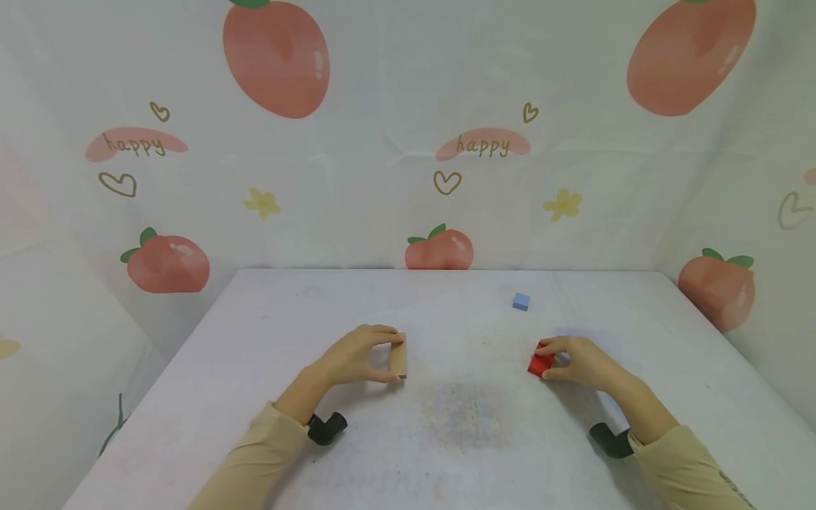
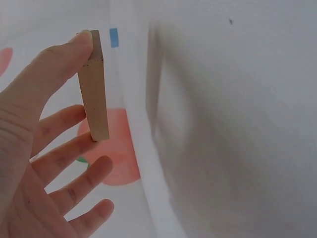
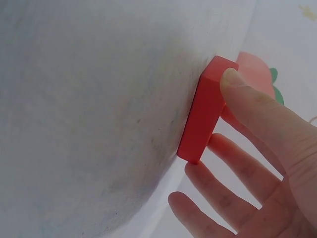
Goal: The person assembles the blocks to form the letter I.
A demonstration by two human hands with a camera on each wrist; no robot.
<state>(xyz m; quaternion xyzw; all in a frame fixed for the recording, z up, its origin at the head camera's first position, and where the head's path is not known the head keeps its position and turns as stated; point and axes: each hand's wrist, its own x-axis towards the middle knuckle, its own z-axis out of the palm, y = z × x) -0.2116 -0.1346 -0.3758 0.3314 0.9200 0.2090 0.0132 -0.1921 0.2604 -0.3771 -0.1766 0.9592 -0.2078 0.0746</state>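
Observation:
My left hand (image 1: pixel 360 355) pinches a plain wooden block (image 1: pixel 398 356) by its two ends, thumb at the near end and fingers at the far one. In the left wrist view the wooden block (image 2: pixel 94 94) is held off the table, with its shadow apart from it. Over to the right, my right hand (image 1: pixel 576 361) grips a red block (image 1: pixel 540 361) between thumb and fingertips. The right wrist view shows the red block (image 3: pixel 205 109) touching or very close to the white surface; which of these I cannot tell.
A small blue block (image 1: pixel 521 302) lies toward the back of the white table (image 1: pixel 472 467), behind the red one. Behind the table's far edge hangs a pale curtain (image 1: pixel 376 191) printed with peaches. Black wrist devices (image 1: pixel 327 428) sit under both forearms.

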